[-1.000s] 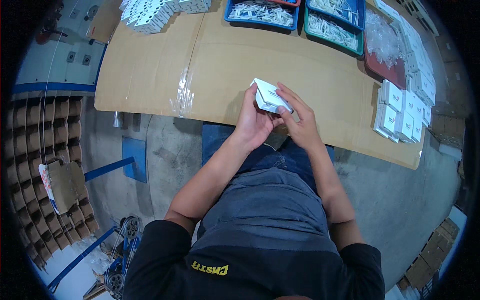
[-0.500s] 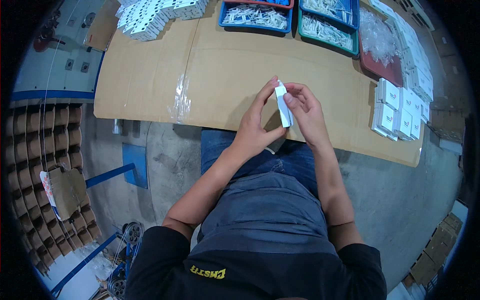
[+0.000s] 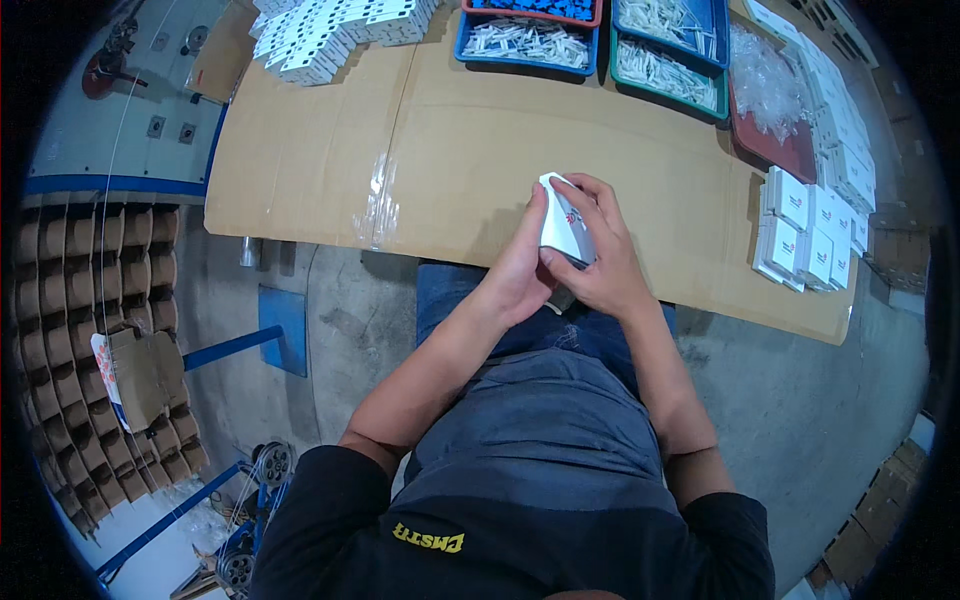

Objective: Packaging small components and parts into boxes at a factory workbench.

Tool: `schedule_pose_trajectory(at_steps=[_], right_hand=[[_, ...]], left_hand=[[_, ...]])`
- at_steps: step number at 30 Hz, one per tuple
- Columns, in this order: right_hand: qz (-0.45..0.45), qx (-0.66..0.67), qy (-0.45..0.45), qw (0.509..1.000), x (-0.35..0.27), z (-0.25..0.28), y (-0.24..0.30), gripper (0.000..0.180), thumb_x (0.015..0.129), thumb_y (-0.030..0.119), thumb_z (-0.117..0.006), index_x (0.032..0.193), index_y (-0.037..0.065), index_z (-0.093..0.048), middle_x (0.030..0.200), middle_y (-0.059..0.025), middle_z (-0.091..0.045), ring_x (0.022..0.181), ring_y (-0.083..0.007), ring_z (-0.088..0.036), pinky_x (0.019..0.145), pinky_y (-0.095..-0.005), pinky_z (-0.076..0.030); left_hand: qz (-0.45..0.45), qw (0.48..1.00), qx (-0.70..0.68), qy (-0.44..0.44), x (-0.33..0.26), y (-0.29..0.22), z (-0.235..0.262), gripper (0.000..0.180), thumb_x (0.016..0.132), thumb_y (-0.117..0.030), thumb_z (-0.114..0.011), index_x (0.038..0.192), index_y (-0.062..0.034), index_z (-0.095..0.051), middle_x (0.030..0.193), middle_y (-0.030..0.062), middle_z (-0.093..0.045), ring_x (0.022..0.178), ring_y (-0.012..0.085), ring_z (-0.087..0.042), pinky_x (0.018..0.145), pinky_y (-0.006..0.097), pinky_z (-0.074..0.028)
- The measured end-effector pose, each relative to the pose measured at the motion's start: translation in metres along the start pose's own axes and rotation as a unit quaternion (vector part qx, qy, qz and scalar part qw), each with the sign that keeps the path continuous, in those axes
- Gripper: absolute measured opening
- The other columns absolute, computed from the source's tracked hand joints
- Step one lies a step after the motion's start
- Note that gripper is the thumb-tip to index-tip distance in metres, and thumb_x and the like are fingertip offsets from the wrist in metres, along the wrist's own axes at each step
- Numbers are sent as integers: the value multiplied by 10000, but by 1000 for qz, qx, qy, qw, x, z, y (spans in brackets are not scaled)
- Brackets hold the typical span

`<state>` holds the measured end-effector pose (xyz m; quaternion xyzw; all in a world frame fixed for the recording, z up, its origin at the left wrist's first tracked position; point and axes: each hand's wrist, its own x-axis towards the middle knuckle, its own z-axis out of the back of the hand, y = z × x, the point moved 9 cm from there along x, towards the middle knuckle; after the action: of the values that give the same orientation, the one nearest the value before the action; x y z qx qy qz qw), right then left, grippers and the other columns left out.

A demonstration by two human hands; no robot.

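Assy wkshop w/ parts trays (image 3: 525, 70)

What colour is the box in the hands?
The box is mainly white, best seen in the head view.

Cool, moderate light fills the room around me. A soft shadow pools on the bench (image 3: 310, 150) beside the left hand (image 3: 516, 264); clear tape (image 3: 381, 200) flashes glare left of centre. Straight edges bow, corners fall black, and cartons (image 3: 898, 258) at far right look dim.

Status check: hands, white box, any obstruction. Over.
Left hand and right hand both on white box. Box tilted, held above cardboard. Right hand partly covers it; nothing else in front.
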<state>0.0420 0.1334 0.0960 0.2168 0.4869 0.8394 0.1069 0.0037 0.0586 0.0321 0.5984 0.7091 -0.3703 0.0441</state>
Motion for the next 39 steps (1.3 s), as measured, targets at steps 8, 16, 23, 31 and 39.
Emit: schedule_pose_trajectory(at_steps=[8,16,23,31,39], right_hand=[[118,-112,-22,986,-3,-8,3,671,921,354,-699,1426,-43,-503,1447,-242,-522,1343,-398,-508,1125,-489,-404],[127,-91,-47,987,-5,-9,2,613,963,347,-660,1404,-56,-522,1424,-249,-552,1330,-415,-529,1135,-501,-397],[104,-60,-53,991,-10,-12,-6,567,962,316,-670,1384,-44,-557,1413,-248,-566,1325,-412,-536,1135,-474,-401],[24,30,-5,999,6,5,-3,610,886,217,-741,1432,31,-544,1485,-189,-529,1415,-366,-463,1182,-493,-330],[80,-75,-9,994,-5,5,-7,537,849,99,-686,1378,74,-601,1438,-137,-587,1395,-343,-499,1179,-570,-309]], left_hand=[[-67,997,4,-30,1,-7,-2,601,1053,-604,-386,1437,-148,-455,1328,50,-572,1234,197,-564,1031,400,-479],[-99,994,-15,-53,1,-8,1,558,1061,-566,-414,1415,-138,-471,1307,37,-578,1222,181,-555,1053,369,-451],[-88,994,-39,-56,5,1,11,529,1060,-568,-415,1370,-148,-503,1281,25,-584,1201,168,-557,1038,369,-457],[-31,996,-68,-44,9,-8,23,661,1035,-656,-343,1371,-117,-529,1278,61,-623,1165,210,-611,973,391,-520],[-18,992,-110,57,3,-18,3,761,1006,-735,-280,1356,-110,-538,1249,73,-627,1101,200,-618,909,372,-519]])
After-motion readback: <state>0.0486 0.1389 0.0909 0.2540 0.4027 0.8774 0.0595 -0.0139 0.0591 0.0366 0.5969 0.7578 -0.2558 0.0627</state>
